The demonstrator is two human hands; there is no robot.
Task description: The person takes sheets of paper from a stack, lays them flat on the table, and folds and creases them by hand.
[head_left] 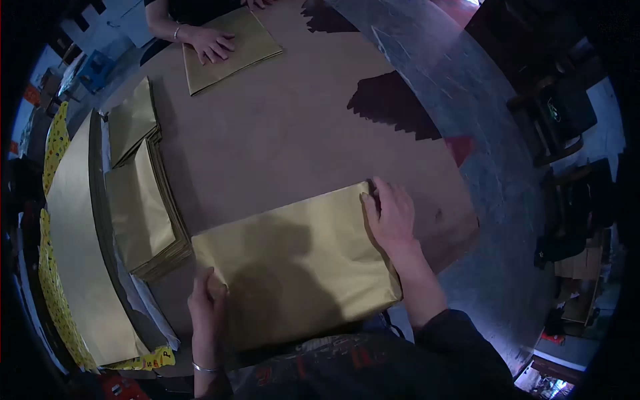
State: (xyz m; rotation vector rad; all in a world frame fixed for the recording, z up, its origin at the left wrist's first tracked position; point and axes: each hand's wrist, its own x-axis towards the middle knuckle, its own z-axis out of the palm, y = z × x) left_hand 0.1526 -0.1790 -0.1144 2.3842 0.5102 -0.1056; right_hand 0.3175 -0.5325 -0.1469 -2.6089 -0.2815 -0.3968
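Note:
A large rectangle of gold paper (300, 267) lies in front of me at the table's near edge, with shadows across it. Its right side looks rounded, as if folded or layered; I cannot tell how many sheets there are. My left hand (208, 307) is closed at its left edge, thumb up against the paper. At the far right corner, my right hand (393, 217) grips the edge, its thumb on top and fingers over the side.
Stacks of folded gold paper (137, 207) lie left, beside a long gold sheet (87, 253). Across the brown-covered table (280, 133), another person's hand (210, 43) presses on a gold piece (250, 43). Chairs (557, 117) stand right.

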